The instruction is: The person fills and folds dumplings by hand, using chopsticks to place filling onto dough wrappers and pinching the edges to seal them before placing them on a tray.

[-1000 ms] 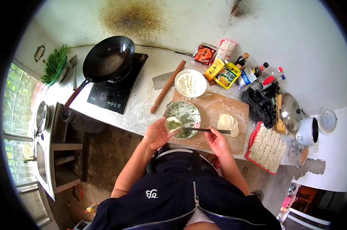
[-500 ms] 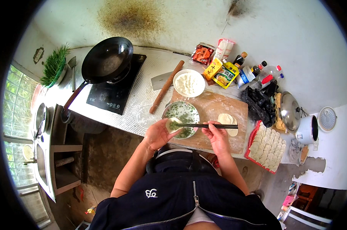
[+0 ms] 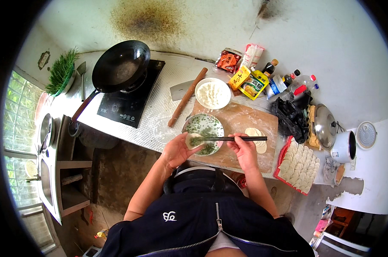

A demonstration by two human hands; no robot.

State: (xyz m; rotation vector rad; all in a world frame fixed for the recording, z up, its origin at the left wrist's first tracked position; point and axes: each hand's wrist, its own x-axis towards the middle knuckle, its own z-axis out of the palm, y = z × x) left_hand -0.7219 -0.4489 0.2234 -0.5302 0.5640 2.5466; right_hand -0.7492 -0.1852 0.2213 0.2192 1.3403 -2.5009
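Note:
My left hand (image 3: 176,152) cradles a round dumpling wrapper (image 3: 192,142) with green filling on it, at the near left edge of the filling bowl. A pair of dark chopsticks (image 3: 245,138) is gripped in my right hand (image 3: 244,152), their tips touching the filling on the wrapper. Below them, the white bowl (image 3: 221,124) holds chopped green filling, mostly toward its near side. To the right, a small stack of round wrappers (image 3: 254,132) lies on the floured wooden board (image 3: 232,160).
Behind stand a flour bowl (image 3: 212,93), a rolling pin (image 3: 188,97) and a cleaver (image 3: 181,91). A wok (image 3: 121,66) sits on the cooktop at left. Rows of folded dumplings (image 3: 298,167) fill a red-edged tray at right, near a black plastic bag (image 3: 290,115) and seasoning packets (image 3: 254,83).
The chopsticks have shifted very slightly, with their tips still at the wrapper. Both hands stay almost in place, and the whole view has drifted a little.

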